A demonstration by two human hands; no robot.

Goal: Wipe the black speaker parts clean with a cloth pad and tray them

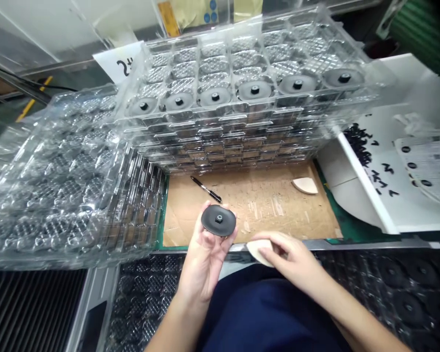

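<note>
My left hand (207,256) is closed around the edges of a black oval disc-shaped part (225,227), which has a small raised stub at its centre and faces up. To its right, my right hand (288,254) pinches a cream-coloured wedge-shaped pad (258,250) between thumb and fingers. The pad and the black part are apart. Both hands are over the near edge of the bench, in front of a cardboard sheet (256,215). Similar black parts sit in the front row of the clear plastic tray (220,110) on top of the stack.
A black pen (206,189) and another cream wedge pad (305,185) lie on the cardboard. Stacked clear trays (58,181) stand at left. At right, a white tray (374,205) holds small black pieces (357,144) and a printed sheet (429,164). More trays of black parts (407,288) are below.
</note>
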